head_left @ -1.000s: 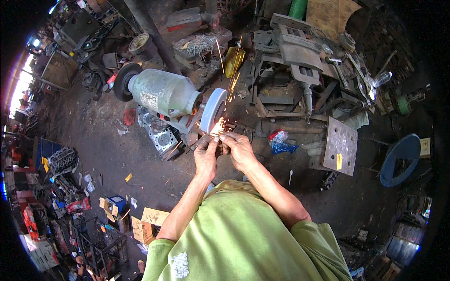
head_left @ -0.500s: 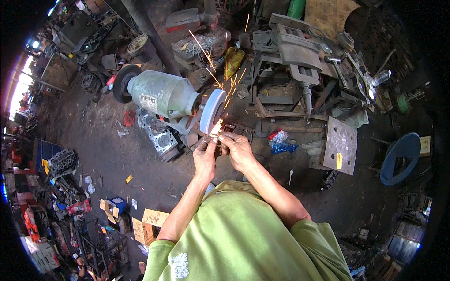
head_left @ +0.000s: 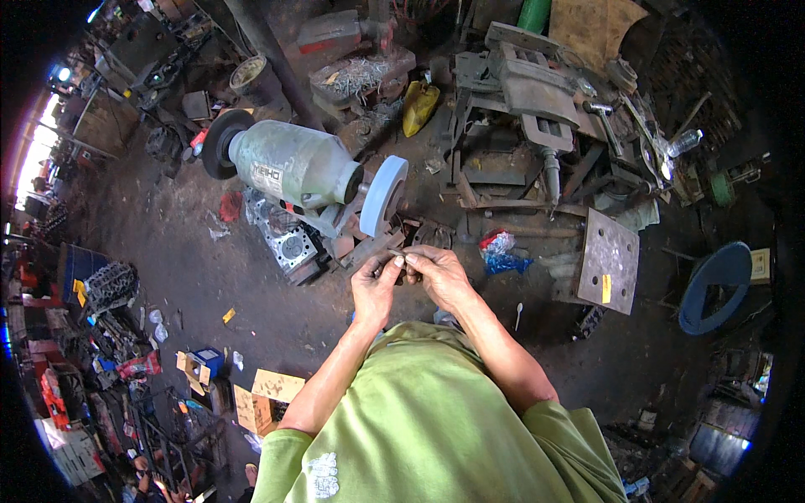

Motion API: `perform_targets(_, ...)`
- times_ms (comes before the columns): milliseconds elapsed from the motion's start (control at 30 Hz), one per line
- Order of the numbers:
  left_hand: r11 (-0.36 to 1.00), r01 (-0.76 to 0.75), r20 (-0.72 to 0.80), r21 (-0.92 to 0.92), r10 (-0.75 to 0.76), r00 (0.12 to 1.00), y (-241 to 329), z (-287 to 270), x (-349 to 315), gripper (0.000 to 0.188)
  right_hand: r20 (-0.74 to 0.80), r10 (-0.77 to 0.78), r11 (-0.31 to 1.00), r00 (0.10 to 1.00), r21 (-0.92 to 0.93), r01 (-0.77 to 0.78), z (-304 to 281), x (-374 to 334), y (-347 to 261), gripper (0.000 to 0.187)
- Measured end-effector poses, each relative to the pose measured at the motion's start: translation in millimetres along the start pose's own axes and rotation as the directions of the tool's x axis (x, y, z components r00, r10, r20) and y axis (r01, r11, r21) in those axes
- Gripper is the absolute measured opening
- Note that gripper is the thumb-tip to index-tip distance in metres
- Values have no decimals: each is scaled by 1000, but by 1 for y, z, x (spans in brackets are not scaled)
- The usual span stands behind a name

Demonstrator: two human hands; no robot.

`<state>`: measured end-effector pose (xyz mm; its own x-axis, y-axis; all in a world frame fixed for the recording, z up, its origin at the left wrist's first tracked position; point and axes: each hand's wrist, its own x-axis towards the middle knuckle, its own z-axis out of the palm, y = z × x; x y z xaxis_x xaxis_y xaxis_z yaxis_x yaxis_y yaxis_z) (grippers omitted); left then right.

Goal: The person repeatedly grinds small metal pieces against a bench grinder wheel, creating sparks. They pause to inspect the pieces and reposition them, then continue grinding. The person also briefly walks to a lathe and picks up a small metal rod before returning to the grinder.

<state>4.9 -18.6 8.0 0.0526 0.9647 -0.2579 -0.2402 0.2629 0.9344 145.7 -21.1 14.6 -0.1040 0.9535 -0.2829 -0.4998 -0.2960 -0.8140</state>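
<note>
A bench grinder point(head_left: 293, 163) with a grey-green motor body stands in front of me, its pale blue grinding wheel point(head_left: 382, 197) on the right end and a dark wheel point(head_left: 221, 144) on the left end. Just on my side of the pale wheel, my left hand point(head_left: 375, 289) and my right hand point(head_left: 440, 275) meet at the fingertips. Between them they pinch a small thin metal piece point(head_left: 396, 251), mostly covered by thumbs and fingers. Both hands are closed on it, apart from the wheel. No sparks show.
An engine cylinder head point(head_left: 292, 243) lies under the grinder. To the right are a heavy machine vise point(head_left: 537, 92), a steel plate with holes point(head_left: 608, 260) and a blue ring-shaped object point(head_left: 715, 289). Cardboard boxes point(head_left: 277, 386) sit on the floor at lower left.
Both hands have drawn back toward me, taking the small metal piece off the pale wheel. The sparks that flew up from the contact have stopped.
</note>
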Motion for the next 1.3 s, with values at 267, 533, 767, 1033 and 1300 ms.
perform_targets(267,969,-195,138,151,175,975,11,-10,-13,28,142,-35,991,989,-123,53,-14,-11,2,21)
perform_targets(533,916,-222,153,333,180,972,22,-19,-19,28,183,-31,992,983,-114,53,-12,-11,4,21)
perform_targets(767,865,-316,179,388,266,947,29,-18,-22,28,209,-7,996,978,-84,25,-12,-9,6,21)
perform_targets(1033,822,-411,233,394,343,910,38,-18,-25,26,310,-15,999,951,44,1,-16,-6,11,22)
perform_targets(1300,675,-562,245,479,512,823,39,-19,-25,22,302,28,1000,953,-4,-28,-10,-7,13,19)
